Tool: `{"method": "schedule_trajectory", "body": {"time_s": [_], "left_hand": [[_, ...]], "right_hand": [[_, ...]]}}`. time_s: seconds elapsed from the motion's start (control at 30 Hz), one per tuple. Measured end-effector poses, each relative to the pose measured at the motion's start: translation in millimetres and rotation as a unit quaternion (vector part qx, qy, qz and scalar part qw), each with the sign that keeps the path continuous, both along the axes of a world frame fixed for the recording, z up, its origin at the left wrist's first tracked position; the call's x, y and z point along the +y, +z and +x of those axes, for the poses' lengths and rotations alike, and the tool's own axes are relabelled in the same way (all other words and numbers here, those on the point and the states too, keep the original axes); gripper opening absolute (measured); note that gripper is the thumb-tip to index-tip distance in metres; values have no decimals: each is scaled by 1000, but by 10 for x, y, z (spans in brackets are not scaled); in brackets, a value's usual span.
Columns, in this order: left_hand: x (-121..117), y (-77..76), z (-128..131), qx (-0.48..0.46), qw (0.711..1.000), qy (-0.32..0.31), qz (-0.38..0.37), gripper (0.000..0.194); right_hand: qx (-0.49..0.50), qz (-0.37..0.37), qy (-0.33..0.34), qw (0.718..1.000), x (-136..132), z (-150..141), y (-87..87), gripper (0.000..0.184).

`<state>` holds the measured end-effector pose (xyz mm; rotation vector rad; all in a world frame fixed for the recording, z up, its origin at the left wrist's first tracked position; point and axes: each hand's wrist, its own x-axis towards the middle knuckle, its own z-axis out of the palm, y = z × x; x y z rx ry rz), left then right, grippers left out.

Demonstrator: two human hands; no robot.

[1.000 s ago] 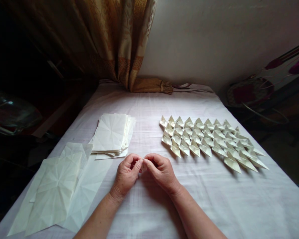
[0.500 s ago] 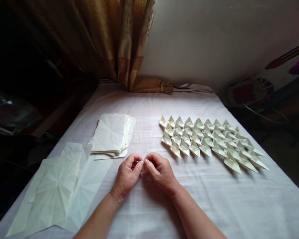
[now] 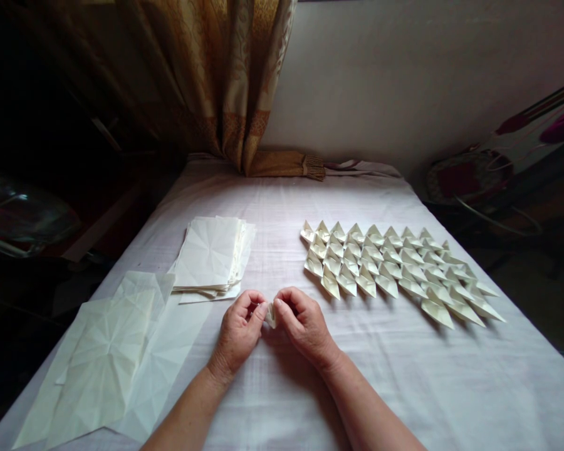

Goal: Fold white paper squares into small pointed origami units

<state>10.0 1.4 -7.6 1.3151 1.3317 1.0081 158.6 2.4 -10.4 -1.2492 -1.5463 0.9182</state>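
A small folded piece of pale paper (image 3: 271,316) shows between my hands, mostly hidden by the fingers. My left hand (image 3: 242,326) pinches its left side between thumb and fingers. On the other side, my right hand (image 3: 305,326) is closed on it in the same kind of pinch. Rows of folded paper boats (image 3: 371,254) stand on the cloth to the right of my hands. Behind my left hand lies a stack of creased paper sheets (image 3: 209,254).
More creased sheets (image 3: 106,357) lie loosely overlapped at the left front. A pale cloth (image 3: 282,207) covers the table. At the back, a gold curtain (image 3: 239,81) hangs against the wall, its fringed tieback (image 3: 282,164) resting on the table's far edge.
My hands have parted slightly at the fingertips, and the folded paper between them now shows. The boats and sheets stay in place.
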Motion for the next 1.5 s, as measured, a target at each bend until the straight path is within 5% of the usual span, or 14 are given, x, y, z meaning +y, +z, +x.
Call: {"method": "schedule_trajectory", "body": {"time_s": [0.3, 0.77, 1.03, 1.27, 1.5], "left_hand": [[4, -85, -20, 30, 998, 30, 52, 22], [45, -168, -123, 200, 960, 107, 163, 12], [17, -61, -114, 320, 898, -34, 299, 35], [-2, 54, -85, 383, 865, -103, 307, 17], [11, 33, -99, 396, 854, -100, 321, 12]], "right_hand": [[-15, 22, -36, 999, 24, 25, -51, 18], [-178, 82, -92, 976, 64, 108, -79, 18], [-257, 106, -102, 955, 58, 94, -120, 17], [-249, 99, -99, 958, 70, 113, -124, 14], [-249, 161, 36, 954, 16, 183, -2, 32]]}}
